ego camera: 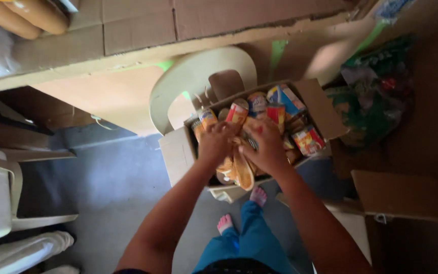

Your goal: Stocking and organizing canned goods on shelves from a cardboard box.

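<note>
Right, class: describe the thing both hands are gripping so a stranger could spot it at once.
Start at the open cardboard box resting on the pale plastic chair. At its near edge, the left hand and right hand meet on a yellow-orange crinkled packet hanging over the rim. Unlike the stiff, upright cans behind it, it is soft and floppy.

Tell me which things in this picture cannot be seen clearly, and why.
- Yellow packets, head view: motion blur and both hands cover them; their kind is unreadable.
- Left hand and right hand: blurred, so each grip is unclear.
- Cardboard box: its bottom is hidden by cans.
- Green bag: dark and blurred.
</note>
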